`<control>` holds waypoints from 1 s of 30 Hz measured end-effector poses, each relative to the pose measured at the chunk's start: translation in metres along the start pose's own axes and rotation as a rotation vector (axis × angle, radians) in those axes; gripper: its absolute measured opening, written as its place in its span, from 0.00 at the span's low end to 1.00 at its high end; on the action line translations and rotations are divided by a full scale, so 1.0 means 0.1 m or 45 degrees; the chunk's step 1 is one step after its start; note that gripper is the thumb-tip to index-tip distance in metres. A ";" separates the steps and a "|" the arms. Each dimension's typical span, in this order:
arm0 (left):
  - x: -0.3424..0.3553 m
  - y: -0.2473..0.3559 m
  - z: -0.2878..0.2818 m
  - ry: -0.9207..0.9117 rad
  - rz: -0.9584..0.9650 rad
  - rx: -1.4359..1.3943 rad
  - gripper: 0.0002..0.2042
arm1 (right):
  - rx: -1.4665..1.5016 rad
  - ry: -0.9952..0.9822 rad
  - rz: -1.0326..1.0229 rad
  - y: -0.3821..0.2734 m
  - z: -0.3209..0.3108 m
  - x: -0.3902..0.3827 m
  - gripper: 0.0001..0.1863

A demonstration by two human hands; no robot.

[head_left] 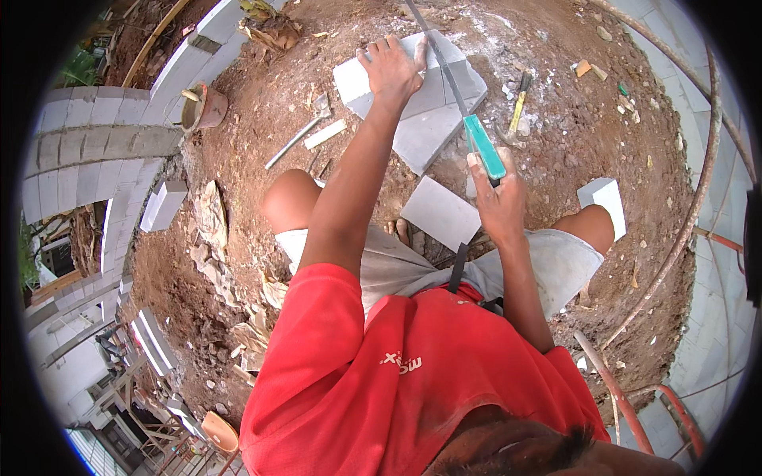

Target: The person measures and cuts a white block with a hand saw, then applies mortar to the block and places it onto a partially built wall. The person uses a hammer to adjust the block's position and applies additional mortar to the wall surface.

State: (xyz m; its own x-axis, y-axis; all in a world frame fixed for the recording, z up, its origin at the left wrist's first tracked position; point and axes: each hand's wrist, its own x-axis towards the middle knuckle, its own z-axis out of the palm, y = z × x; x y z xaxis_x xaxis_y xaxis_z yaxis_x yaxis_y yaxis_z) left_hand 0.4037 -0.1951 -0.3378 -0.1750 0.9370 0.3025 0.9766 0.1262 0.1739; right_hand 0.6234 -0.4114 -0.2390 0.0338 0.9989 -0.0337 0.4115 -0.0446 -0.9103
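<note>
My left hand (393, 70) rests on top of a pale grey building block (355, 82), its fingers spread and the thumb close to the saw blade. Wrapped round the teal handle of a hand saw (486, 147) is my right hand (501, 200). The saw's long, thin blade lies across the right part of the block, pointing away from me. How deep it sits in the block I cannot tell. Beneath the block is another pale slab (432, 135). A loose block piece (442, 213) lies nearer, between my feet and right hand.
A hammer-like tool (298, 133) and a white strip (325, 134) lie left. To the right is a yellow-handled tool (520, 103). A bucket (208, 107) stands by the low block wall (103, 151). Another block (607, 202) sits beside my right knee; bent pipes (690, 214) line the right.
</note>
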 end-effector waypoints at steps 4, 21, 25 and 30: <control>0.22 -0.07 -0.06 -0.141 -0.013 0.050 0.37 | -0.095 -0.038 0.028 -0.23 0.08 0.16 0.19; 0.54 -0.17 0.16 -0.276 -0.035 0.043 0.24 | -0.146 -0.121 0.223 -0.35 -0.06 0.13 0.18; 0.65 -0.19 -0.03 -0.359 0.021 0.153 0.16 | -0.129 -0.045 0.101 -0.39 0.03 0.31 0.17; 0.71 -0.33 0.02 -0.413 0.057 0.130 0.18 | -0.001 -0.048 0.083 -0.33 -0.32 -0.55 0.15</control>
State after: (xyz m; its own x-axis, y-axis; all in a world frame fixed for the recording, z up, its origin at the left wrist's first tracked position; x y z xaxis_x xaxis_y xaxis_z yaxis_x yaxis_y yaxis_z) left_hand 0.3595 -0.1322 -0.3243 -0.0990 0.9950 -0.0088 0.9928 0.0994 0.0676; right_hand 0.6373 -0.4650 -0.1936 0.0261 0.9937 -0.1088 0.4105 -0.1099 -0.9052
